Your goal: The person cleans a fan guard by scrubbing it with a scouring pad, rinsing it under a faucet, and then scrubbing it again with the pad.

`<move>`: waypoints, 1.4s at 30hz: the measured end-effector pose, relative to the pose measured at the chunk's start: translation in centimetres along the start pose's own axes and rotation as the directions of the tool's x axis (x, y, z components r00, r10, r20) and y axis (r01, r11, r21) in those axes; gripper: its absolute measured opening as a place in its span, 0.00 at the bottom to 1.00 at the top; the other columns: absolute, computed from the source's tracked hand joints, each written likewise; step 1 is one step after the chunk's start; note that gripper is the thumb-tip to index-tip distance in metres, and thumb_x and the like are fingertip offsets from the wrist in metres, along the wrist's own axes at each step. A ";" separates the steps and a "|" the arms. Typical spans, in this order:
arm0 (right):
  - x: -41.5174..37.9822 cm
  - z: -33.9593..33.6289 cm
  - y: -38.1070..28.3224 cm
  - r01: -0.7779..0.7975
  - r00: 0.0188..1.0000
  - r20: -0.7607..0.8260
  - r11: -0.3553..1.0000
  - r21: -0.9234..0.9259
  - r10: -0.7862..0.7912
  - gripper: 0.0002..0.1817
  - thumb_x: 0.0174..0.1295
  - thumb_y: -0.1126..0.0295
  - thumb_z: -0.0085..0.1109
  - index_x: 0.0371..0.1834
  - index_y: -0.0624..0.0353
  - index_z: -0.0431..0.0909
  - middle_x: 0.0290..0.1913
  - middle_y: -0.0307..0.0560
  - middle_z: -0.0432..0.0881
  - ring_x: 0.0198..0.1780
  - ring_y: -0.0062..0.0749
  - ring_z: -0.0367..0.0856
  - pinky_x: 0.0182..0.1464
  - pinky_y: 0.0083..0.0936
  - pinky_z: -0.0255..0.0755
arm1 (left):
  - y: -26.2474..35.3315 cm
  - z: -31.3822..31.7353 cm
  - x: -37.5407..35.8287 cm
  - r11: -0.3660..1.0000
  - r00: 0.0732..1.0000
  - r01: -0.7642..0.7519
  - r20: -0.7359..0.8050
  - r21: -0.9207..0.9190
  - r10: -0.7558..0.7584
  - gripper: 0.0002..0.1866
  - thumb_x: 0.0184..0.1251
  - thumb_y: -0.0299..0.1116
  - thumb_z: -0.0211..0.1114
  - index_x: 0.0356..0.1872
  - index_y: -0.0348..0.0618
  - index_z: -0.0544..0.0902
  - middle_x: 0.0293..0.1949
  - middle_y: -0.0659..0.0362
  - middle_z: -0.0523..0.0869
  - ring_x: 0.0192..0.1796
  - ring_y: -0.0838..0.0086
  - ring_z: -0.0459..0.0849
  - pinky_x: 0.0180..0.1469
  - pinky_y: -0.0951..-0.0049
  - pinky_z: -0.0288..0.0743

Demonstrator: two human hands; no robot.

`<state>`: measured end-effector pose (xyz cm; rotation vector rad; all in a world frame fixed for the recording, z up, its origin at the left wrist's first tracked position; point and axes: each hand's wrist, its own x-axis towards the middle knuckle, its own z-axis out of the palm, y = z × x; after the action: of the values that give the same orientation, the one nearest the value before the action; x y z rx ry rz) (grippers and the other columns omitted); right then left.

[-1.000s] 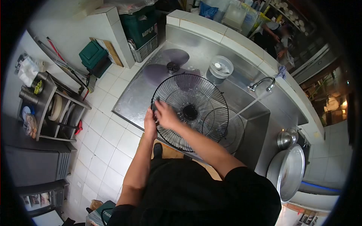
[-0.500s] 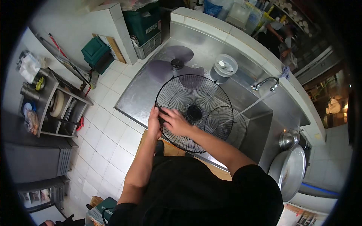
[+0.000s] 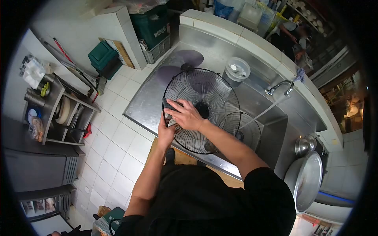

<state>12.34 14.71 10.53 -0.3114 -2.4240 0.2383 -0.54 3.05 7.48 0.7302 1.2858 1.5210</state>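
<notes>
Stainless-steel counter (image 3: 141,102): drainboard at its left end, sink (image 3: 269,137) to the right; its near edge is partly covered by the right forearm.
Tiled wall (image 3: 252,41): runs along the back; beyond it a co-worker (image 3: 289,37) shows dimly.
Black fan grille (image 3: 226,92): held tilted above the counter; the right forearm crosses it and hides its lower middle.
Metal basin (image 3: 308,183): stands on its side right of the sink, its near part cut off by the black sleeve.
Second grille (image 3: 254,131): at the sink, partly covered by the first.
Purple fan blade (image 3: 191,57): on the drainboard, one lobe seen only through the wires.
Clear tub (image 3: 238,69): behind the grille, contents unclear.
Faucet (image 3: 285,84): water running.
Left hand (image 3: 166,131): fingers curled closed around the grille's rim.
Right hand (image 3: 189,116): fingers extended, slightly apart, over a dark piece (image 3: 172,103) at the rim; whether they grip it cannot be told.
</notes>
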 end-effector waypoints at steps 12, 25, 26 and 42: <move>3.9 1.3 2.3 -0.103 0.992 -0.088 0.989 -0.110 0.094 0.20 0.64 0.65 0.61 0.60 0.47 0.85 0.71 0.44 0.80 0.62 0.53 0.77 0.63 0.52 0.74 | 0.1 0.7 -0.3 1.000 0.975 -0.012 -0.221 0.008 0.013 0.32 0.62 0.09 0.50 0.68 0.35 0.80 0.57 0.56 0.87 0.40 0.75 0.87 0.40 0.76 0.82; -2.9 6.6 -4.2 -0.596 0.803 0.225 0.742 0.307 0.552 0.30 0.70 0.69 0.60 0.77 0.52 0.71 0.70 0.67 0.71 0.67 0.66 0.70 0.69 0.54 0.67 | -3.2 -0.8 -1.4 0.965 0.933 0.098 -0.316 -0.242 -0.174 0.14 0.68 0.28 0.57 0.52 0.38 0.80 0.49 0.57 0.85 0.44 0.72 0.85 0.43 0.69 0.80; -4.7 6.1 -6.0 -0.532 0.842 0.289 0.791 0.303 0.456 0.30 0.70 0.69 0.59 0.77 0.51 0.71 0.71 0.66 0.70 0.69 0.65 0.69 0.72 0.52 0.66 | -6.3 -4.1 0.2 0.936 0.912 0.242 -0.270 -0.255 -0.309 0.17 0.70 0.46 0.59 0.46 0.43 0.79 0.47 0.56 0.86 0.45 0.70 0.86 0.47 0.64 0.80; -6.1 4.0 -0.1 -0.591 0.806 0.096 0.801 0.095 0.584 0.30 0.72 0.65 0.58 0.79 0.48 0.68 0.70 0.64 0.72 0.67 0.65 0.71 0.70 0.51 0.69 | -2.6 -2.6 1.7 0.920 0.921 0.390 0.006 0.031 -0.390 0.28 0.80 0.20 0.47 0.77 0.53 0.63 0.56 0.53 0.85 0.38 0.62 0.92 0.37 0.61 0.90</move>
<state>14.28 12.50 3.91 -1.0196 -2.2908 0.6757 -2.67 3.57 4.14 0.4626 1.3535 1.1732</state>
